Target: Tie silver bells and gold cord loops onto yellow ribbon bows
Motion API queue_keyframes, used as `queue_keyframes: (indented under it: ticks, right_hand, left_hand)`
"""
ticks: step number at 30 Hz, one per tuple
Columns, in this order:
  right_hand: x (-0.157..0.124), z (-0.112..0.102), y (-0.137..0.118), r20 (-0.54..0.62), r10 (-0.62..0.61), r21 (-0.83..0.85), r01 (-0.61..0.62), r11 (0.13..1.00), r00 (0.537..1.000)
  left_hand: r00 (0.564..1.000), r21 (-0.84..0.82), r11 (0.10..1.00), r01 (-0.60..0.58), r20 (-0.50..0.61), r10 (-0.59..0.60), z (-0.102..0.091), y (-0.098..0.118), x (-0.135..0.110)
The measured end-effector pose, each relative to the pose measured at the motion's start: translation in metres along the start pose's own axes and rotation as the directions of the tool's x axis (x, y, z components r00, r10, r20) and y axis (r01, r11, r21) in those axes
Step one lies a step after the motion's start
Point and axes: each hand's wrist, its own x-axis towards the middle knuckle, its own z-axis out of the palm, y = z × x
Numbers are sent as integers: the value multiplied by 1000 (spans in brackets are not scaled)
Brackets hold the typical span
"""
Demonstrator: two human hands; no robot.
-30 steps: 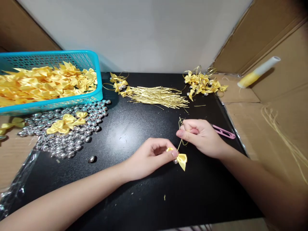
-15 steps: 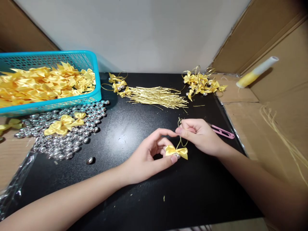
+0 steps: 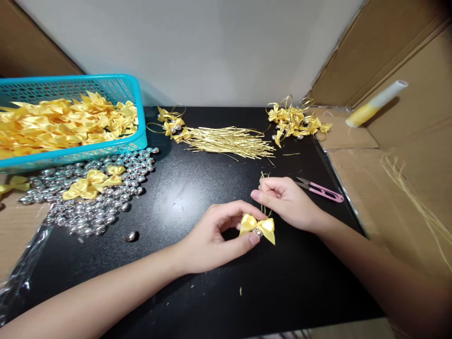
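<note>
While the left hand (image 3: 208, 240) pinches the yellow bow (image 3: 269, 228) near the middle of the frame, just below and right of center, the right hand (image 3: 291, 202) grips a thin gold string (image 3: 263, 208). Its fingers are curled in, and bits of the string poke out above and below them. How tight that grip is, you cannot tell.

The thumb sits low on the bow, close to the silver bits (image 3: 259, 232) at its middle, and a finger rests along the top. It is hard to count the silver bits. That looks like a good way to hold it, because both bow wings can puff out. Pinch softly, since shiny ribbon could crease if you squash it.

For the string, I think a slow, even pull is best. A quick tug might bend the bow or make it slip. Both hands are near each other, low over the black surface (image 3: 176, 301), so the string can be moved in tiny bits. Try not to let its loose ends tangle under the fingers.

Watch out for the pink snips (image 3: 323, 192) at the right of the frame, just behind the right hand. Their pointy blades aim toward it, so moving that elbow and wrist gently would be wise
</note>
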Motion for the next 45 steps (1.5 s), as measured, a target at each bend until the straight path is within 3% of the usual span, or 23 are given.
queue_keyframes:
  ticks: [4,9,25,27,30,34,36,39,41,43,45]
  right_hand:
    - [0,2,1,22,11,-1,-11,1000,1000]
    - [1,4,3,5,1,-13,-1,1000,1000]
    - [0,3,3,-10,15,-13,-16,1000,1000]
    - [-1,3,3,-41,-29,-66,26,997,999]
    - [-2,1,2,-159,-211,-280,161,946,965]
    - [1,-19,-3,-297,-357,-541,153,827,885]
    - [1,-40,-5,-270,-329,-620,99,779,905]
    - [-9,-78,-2,-166,-104,-712,-46,701,981]
    - [-25,-97,7,-176,-1,-773,-138,619,984]
    - [-45,-106,21,-217,-27,-812,-165,560,976]
    - [-65,-107,35,-260,-133,-838,-155,524,957]
  left_hand:
    - [998,-50,998,-27,-61,24,1,-1,-1]
    - [986,154,977,-151,-53,160,-2,2,-1]
    - [990,256,962,-100,-69,121,-3,-1,-1]
    - [990,273,957,-102,-64,123,-3,1,-1]
    - [990,298,949,-100,-66,125,-4,2,0]
    - [990,306,950,-67,-101,102,-5,1,1]
    - [988,306,951,-43,-126,85,-5,0,1]
    - [986,288,957,10,-165,40,-5,-4,2]
    - [982,267,962,51,-189,0,-6,-6,3]
    - [978,247,966,78,-206,-26,-7,-9,5]
    - [975,241,967,83,-218,-30,-8,-11,6]
